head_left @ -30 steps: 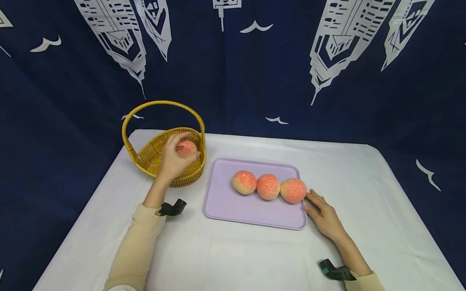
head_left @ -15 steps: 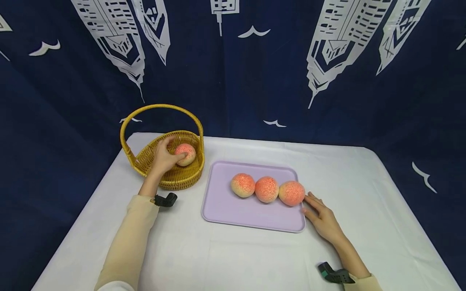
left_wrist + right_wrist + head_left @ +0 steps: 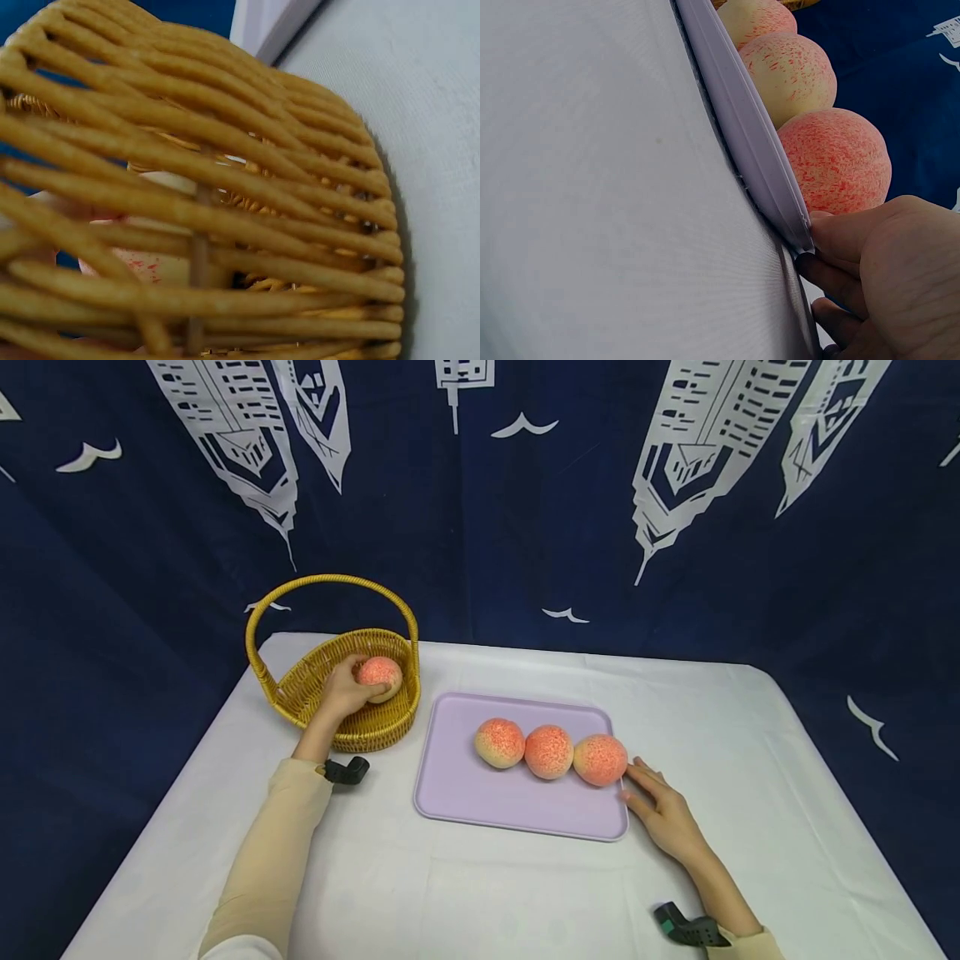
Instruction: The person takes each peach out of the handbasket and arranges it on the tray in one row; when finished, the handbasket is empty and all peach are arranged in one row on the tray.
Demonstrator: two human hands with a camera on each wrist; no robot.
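Note:
In the head view, my left hand (image 3: pixel 347 689) reaches into a golden wicker basket (image 3: pixel 378 739), its thumb and fingers curled round a pink-and-cream peach (image 3: pixel 380 678). Through the weave of the basket (image 3: pixel 225 172) in the left wrist view, only parts of the peach (image 3: pixel 146 266) and hand show. My right hand (image 3: pixel 670 818) lies at the right edge of a lilac tray (image 3: pixel 480 793), its thumb over the rim and its fingers fairly straight beside it. Three more peaches (image 3: pixel 549 752) sit in a row on the tray, the rightmost peach (image 3: pixel 836 161) close to that hand.
A white cloth (image 3: pixel 487 893) covers the table. The basket's tall handle (image 3: pixel 330 578) arches above the left hand. Behind the table hangs a dark blue curtain (image 3: pixel 525 527) with white printed buildings and birds. Each wrist wears a black camera mount (image 3: pixel 348 770).
Half a second ago the left hand stood wider, to the left of the peach in the basket; its fingers have now come in round it. The right hand has stayed at the tray.

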